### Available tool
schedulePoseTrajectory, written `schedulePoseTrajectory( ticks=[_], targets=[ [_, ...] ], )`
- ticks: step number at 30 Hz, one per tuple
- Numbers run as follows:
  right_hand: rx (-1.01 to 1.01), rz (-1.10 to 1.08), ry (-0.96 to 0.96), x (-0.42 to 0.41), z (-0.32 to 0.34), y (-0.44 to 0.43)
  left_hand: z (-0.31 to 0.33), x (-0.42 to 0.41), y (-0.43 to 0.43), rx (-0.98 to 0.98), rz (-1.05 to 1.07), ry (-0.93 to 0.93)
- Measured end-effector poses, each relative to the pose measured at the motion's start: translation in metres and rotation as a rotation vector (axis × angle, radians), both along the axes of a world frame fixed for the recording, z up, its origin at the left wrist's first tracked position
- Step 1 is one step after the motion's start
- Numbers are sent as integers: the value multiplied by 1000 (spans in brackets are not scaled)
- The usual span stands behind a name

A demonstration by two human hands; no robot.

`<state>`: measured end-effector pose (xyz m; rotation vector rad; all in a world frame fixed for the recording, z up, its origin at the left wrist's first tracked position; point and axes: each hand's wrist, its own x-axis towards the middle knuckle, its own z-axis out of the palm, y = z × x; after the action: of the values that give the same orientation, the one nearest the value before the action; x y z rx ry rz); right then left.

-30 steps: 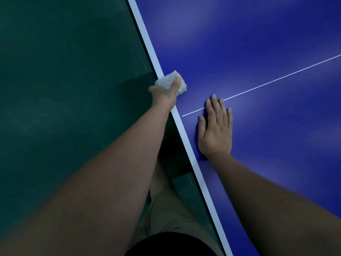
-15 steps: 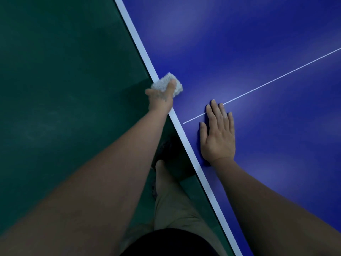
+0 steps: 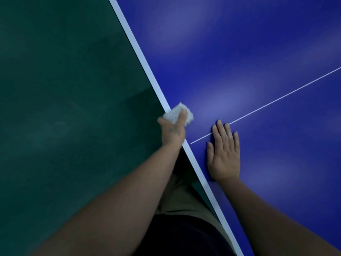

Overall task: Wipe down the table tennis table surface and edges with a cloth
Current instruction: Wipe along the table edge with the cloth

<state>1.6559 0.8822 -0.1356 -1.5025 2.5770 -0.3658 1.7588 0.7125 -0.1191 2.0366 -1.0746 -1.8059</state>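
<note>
The blue table tennis table (image 3: 249, 52) fills the right side, with a white edge stripe (image 3: 140, 54) running diagonally and a thin white centre line (image 3: 276, 99). My left hand (image 3: 172, 131) grips a folded white cloth (image 3: 178, 113) over the table's edge, thumb on top of the cloth, the other fingers hidden below the rim. Flat on the blue surface lies my right hand (image 3: 224, 154), fingers straight, its fingertips across the centre line close to the edge.
Dark green floor (image 3: 64, 108) lies left of the table. My own legs in tan shorts (image 3: 184, 198) stand right against the table's edge at the bottom middle.
My left hand and the cloth have slid along the edge toward me, closer to where the centre line meets the stripe. My right hand has stayed flat near the same spot.
</note>
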Motion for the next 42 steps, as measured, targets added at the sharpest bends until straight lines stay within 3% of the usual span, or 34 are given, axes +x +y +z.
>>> schedulePoseTrajectory(
  ticks=[6, 14, 18, 29, 42],
  targets=[
    [-27, -41, -48, 8, 3, -12, 8, -5, -127, -16, -30, -9],
    [-55, 31, -79, 2, 23, -107, -3, 5, -49, 15, -51, 3],
    [-63, 31, -89, 0, 30, -167, -5, 0, -77, 54, -29, 34],
    [-65, 70, -73, 10, 28, -340, 1, -14, -295, 45, 5, 76],
    [-74, 14, -65, -2, 14, -605, -2, -23, -528, -18, 23, 87]
  ],
)
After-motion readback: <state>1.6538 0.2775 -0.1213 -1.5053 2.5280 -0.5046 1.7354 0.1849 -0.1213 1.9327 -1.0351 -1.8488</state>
